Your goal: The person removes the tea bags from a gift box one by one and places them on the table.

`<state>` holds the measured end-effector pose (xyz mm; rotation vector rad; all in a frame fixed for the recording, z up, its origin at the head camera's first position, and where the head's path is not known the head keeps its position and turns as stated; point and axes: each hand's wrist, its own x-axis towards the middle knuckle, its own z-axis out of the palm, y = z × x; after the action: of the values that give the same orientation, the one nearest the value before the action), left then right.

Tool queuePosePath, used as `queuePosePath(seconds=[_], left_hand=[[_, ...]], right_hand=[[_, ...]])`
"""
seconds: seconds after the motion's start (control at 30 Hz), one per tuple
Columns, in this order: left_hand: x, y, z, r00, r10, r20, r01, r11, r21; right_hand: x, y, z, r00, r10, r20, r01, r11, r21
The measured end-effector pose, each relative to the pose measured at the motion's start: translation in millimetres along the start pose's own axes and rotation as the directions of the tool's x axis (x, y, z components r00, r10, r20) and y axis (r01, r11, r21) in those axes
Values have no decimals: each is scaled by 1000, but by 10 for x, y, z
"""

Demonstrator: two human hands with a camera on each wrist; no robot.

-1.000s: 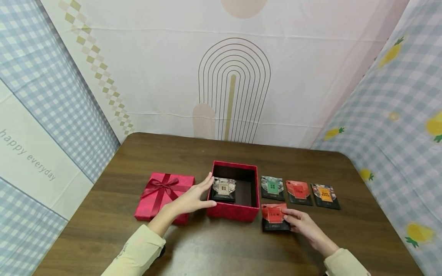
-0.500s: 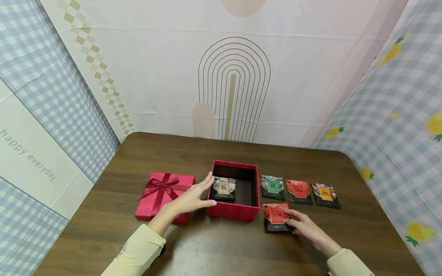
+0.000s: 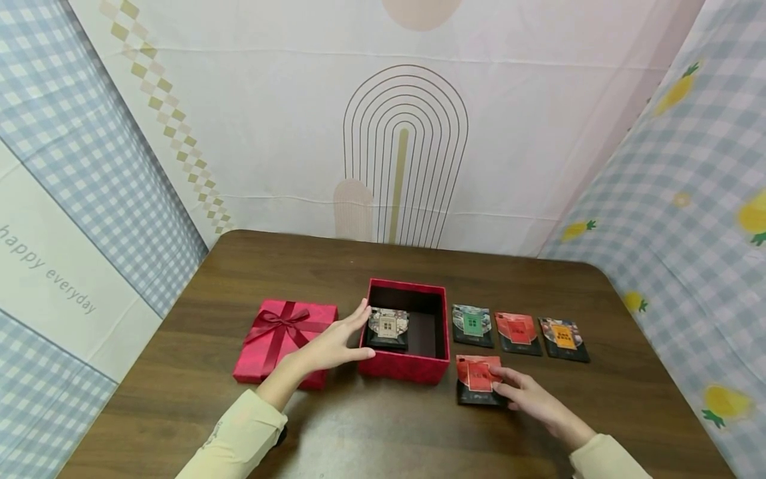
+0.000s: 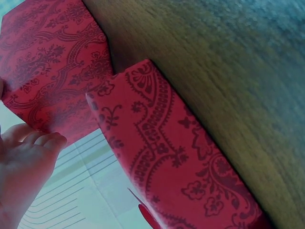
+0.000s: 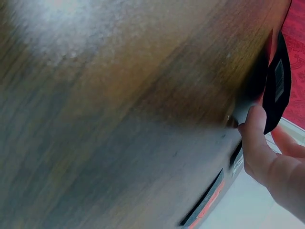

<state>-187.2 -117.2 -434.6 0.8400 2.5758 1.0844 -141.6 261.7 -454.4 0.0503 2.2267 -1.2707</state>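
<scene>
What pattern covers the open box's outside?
The box has dark florals on red, clearest in left wrist view.

Lid point(image 3: 260, 349) left of box point(image 3: 407, 368), one packet point(image 3: 387, 329) in box; three packets point(image 3: 518, 334) toward the table's point(image 3: 371, 429) right edge, fifth packet point(image 3: 475, 379) before the leftmost.

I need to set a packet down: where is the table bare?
Bare: the table between the sleeves, and its strip behind the red box. Crowded: right of the box, three sachets in a row and a red sachet in the right hand; left, the ribboned lid and left hand.
</scene>
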Motion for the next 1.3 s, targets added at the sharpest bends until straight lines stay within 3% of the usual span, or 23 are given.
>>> queuePosePath(seconds=[0.87,1.13,1.3], left_hand=[[7,12,-14,1000,16,-5,-16,1000,11],[4,1,-7,1000,8,-1,-8,1000,3],[1,-10,0,1000,2,1,-2,1000,-6]], right_hand=[[-23,-70,-44,1000,-18,-1,18,1000,-11],[-8,-143,-52,998,-41,-53,40,999,-9],[-9,-225,-42,989,-108,-104,107,994,-14]])
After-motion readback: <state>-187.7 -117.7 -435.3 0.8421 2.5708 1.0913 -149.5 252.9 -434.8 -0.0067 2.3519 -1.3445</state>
